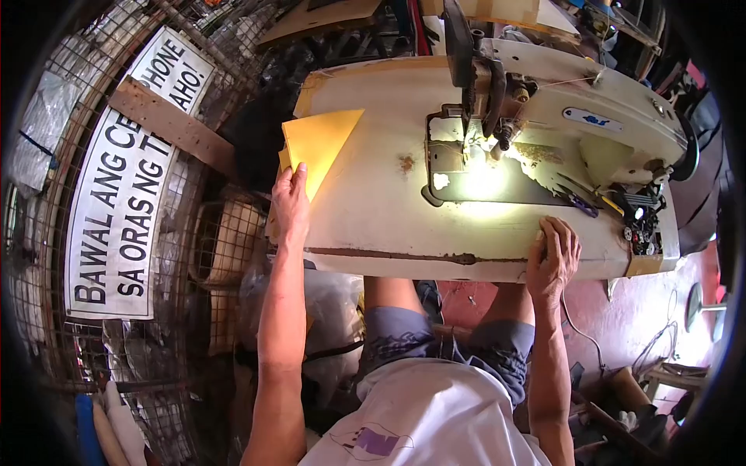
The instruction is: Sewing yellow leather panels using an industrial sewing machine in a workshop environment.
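My left hand (292, 203) is closed on a yellow triangular fabric piece (325, 142) at the left end of the sewing table (373, 206). The thumb lies on top of it, and the fingers are hidden underneath. Layered edges show along its left side, but I cannot tell how many pieces there are. On the table's front edge rests my right hand (555, 256), fingers slightly bent and lying on the surface, with nothing visible in it. Beyond it stands a sewing machine (614, 136), its lamp lighting the needle area.
Purple-handled scissors (579, 203), a yellow-handled tool (612, 203) and a tray of small black parts (646, 221) lie right of the needle area. A wire-mesh wall with a white sign (116, 225) rises at the left. A wooden board (171, 124) juts toward the table.
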`<state>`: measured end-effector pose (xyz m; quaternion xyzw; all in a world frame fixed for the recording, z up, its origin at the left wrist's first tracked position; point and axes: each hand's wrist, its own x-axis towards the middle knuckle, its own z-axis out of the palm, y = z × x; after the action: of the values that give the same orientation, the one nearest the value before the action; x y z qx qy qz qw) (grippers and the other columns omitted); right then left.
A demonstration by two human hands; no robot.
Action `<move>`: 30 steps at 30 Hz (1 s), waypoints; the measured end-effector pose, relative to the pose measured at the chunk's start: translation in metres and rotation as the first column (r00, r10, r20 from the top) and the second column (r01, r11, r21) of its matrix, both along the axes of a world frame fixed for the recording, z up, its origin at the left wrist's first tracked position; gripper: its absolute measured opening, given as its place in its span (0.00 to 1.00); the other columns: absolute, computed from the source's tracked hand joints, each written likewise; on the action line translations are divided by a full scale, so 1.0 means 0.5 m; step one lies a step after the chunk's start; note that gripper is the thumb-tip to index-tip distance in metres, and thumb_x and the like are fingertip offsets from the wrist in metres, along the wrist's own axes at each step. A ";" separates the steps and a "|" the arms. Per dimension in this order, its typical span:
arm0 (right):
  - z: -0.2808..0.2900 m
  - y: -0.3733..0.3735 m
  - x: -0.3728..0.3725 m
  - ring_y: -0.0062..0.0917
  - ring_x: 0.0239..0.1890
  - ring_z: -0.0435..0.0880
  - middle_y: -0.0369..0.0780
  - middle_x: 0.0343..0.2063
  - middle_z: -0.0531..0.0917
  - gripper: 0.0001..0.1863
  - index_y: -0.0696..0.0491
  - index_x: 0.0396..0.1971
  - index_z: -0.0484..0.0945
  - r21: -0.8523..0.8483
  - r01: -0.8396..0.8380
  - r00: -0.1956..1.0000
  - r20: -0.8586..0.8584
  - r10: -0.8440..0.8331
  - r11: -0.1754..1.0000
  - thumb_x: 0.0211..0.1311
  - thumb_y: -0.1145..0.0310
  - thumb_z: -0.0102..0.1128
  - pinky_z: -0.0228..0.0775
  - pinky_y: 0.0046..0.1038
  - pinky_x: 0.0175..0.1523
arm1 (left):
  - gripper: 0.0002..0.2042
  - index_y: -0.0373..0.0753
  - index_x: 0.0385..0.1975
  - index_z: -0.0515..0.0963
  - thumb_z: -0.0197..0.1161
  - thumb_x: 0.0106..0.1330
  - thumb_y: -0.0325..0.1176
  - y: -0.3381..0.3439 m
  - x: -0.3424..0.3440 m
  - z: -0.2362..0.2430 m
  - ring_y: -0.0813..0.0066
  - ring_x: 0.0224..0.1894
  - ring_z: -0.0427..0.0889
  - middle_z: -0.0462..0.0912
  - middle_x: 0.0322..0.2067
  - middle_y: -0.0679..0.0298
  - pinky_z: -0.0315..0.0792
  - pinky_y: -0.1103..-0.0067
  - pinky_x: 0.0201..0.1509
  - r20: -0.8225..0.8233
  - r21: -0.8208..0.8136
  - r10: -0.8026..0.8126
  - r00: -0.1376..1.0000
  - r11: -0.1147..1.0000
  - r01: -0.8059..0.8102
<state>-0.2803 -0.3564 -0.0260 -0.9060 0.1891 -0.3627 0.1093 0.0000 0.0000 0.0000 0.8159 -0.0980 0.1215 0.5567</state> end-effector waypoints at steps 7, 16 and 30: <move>-0.004 -0.007 0.013 0.38 0.56 0.77 0.41 0.50 0.81 0.14 0.54 0.48 0.81 -0.036 0.000 1.000 0.029 0.001 0.999 0.63 0.72 0.57 0.65 0.39 0.63 | 0.17 0.32 0.39 0.79 0.57 0.76 0.44 -0.009 0.003 0.006 0.77 0.34 0.73 0.79 0.29 0.61 0.69 0.75 0.41 0.040 0.044 -0.020 0.999 0.999 0.019; -0.007 -0.003 0.006 0.38 0.56 0.78 0.41 0.50 0.82 0.12 0.53 0.47 0.81 -0.039 0.012 1.000 0.009 -0.012 0.999 0.64 0.72 0.57 0.65 0.39 0.63 | 0.14 0.35 0.42 0.81 0.65 0.67 0.41 -0.043 -0.060 0.038 0.59 0.43 0.76 0.78 0.37 0.59 0.72 0.66 0.51 0.271 0.702 -0.316 0.909 0.712 0.038; 0.003 0.005 0.009 0.38 0.53 0.80 0.43 0.48 0.83 0.12 0.55 0.45 0.82 -0.057 0.011 0.999 0.037 -0.009 0.998 0.65 0.74 0.56 0.67 0.38 0.61 | 0.16 0.35 0.45 0.81 0.71 0.60 0.37 -0.039 -0.065 0.048 0.58 0.50 0.75 0.77 0.43 0.59 0.72 0.65 0.57 0.234 0.769 -0.385 0.893 0.636 0.072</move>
<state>-0.2760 -0.3540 -0.0244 -0.9009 0.1812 -0.3852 0.0850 -0.0325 -0.0193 0.0239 0.9115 -0.3485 0.1521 0.1569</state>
